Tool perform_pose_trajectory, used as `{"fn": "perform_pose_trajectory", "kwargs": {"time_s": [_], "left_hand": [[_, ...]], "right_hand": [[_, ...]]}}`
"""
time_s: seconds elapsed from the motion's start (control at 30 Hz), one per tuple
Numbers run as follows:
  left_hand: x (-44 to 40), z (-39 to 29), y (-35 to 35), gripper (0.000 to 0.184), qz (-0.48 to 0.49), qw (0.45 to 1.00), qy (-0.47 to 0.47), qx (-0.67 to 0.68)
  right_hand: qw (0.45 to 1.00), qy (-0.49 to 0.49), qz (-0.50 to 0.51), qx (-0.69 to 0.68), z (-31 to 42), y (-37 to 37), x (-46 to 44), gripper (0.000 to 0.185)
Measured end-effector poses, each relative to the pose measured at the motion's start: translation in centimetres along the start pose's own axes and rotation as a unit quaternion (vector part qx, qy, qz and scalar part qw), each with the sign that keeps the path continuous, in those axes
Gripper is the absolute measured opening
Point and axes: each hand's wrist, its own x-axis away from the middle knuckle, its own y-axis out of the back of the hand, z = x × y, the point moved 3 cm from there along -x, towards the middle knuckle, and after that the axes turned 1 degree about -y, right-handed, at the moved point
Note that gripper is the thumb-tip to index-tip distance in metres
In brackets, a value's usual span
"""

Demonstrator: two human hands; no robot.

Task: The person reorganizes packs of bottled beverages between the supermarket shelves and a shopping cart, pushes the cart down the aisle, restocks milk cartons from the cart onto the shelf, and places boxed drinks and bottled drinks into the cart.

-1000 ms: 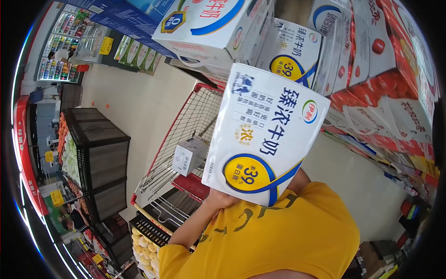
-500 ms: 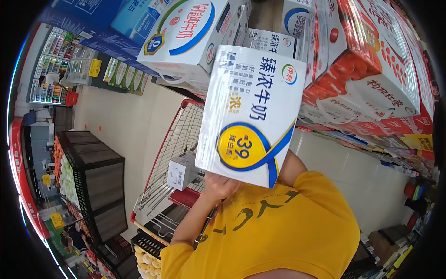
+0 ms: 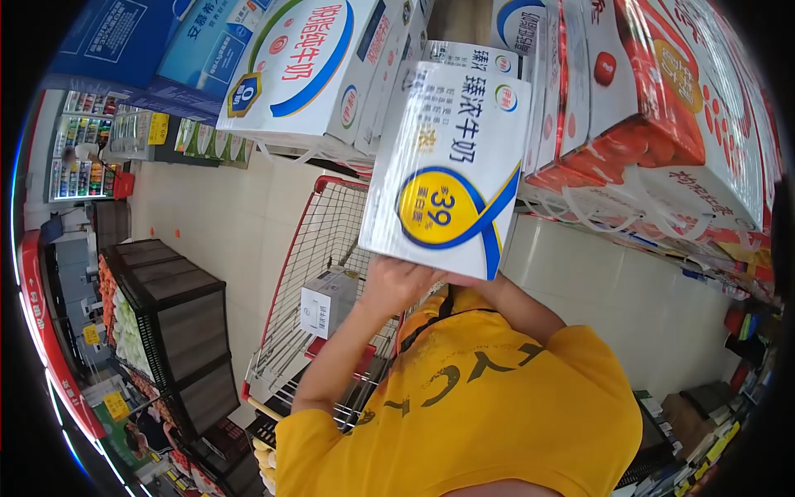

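A white milk box [image 3: 447,170] with a blue ribbon and a yellow "39" circle is in front of me, its near end toward my body. My left hand [image 3: 399,284] grips the near edge, its fingers curled against the underside. My right hand [image 3: 474,282] is at the same end, mostly hidden beneath the box, holding it from below. The box's far end adjoins a matching milk box [image 3: 472,56] on the stack. A large white milk box [image 3: 306,70] with a blue arc stands to the left.
To the left stands a shopping cart [image 3: 281,286] with a white carton [image 3: 325,302] inside. Red-and-white boxes [image 3: 654,124] with carry handles are stacked at right. Blue boxes [image 3: 108,50] are at far left. A produce stand [image 3: 178,323] lies beyond the floor.
The milk box has moved away from my body and upward in the view, closer to the stack. My right hand, previously hidden behind it, now partly shows at its near end.
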Motion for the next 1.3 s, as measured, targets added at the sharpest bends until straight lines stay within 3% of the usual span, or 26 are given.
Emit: {"fn": "perform_pose_trajectory", "kwargs": {"time_s": [0.03,0.1,0.13,0.23,0.27,0.37,0.47,0.63,0.9,1.0,1.3], "left_hand": [[-0.6,0.7,-0.3,0.015,0.000,1.000,-0.001,0.002],[-2.3,1.6,-0.9,0.019,-0.014,1.000,0.004,0.014],[-3.1,1.9,-1.4,0.023,-0.012,1.000,0.019,0.021],[-5.5,3.2,-2.8,0.037,-0.032,0.999,0.042,0.005],[-6.1,3.7,-3.2,0.038,-0.045,0.998,0.040,0.009],[-8.1,4.0,-3.1,0.041,-0.044,0.998,0.050,-0.006],[-9.3,4.5,-3.5,0.040,-0.030,0.996,0.080,0.006],[-10.4,4.7,-3.5,0.041,-0.021,0.992,0.124,0.014],[-8.2,3.8,-4.6,0.017,-0.050,0.990,0.113,0.069],[-8.1,3.7,-4.6,0.015,-0.052,0.990,0.113,0.070],[-7.1,3.5,-4.4,0.013,-0.042,0.992,0.089,0.084]], "right_hand": [[0.990,0.022,0.124,0.070,-0.7,1.7,0.3,0.048],[0.989,-0.099,-0.009,0.109,-3.0,4.7,-0.7,0.043],[0.961,-0.080,-0.080,0.254,-0.7,0.5,0.2,0.039],[0.895,0.034,-0.134,0.424,3.6,-2.4,0.0,0.042],[0.902,0.077,-0.097,0.414,4.8,-2.0,-0.7,0.041],[0.962,0.080,-0.086,0.247,6.4,-2.7,-2.2,0.035],[0.964,0.096,-0.087,0.232,7.7,-2.8,-3.1,0.033],[0.963,0.102,-0.091,0.231,8.8,-2.8,-4.0,0.033],[0.949,0.104,-0.114,0.276,8.9,-2.7,-3.7,0.035],[0.943,0.083,-0.135,0.294,9.1,-2.8,-3.2,0.034],[0.933,0.096,-0.071,0.340,8.2,-2.2,-2.7,0.036]]}}
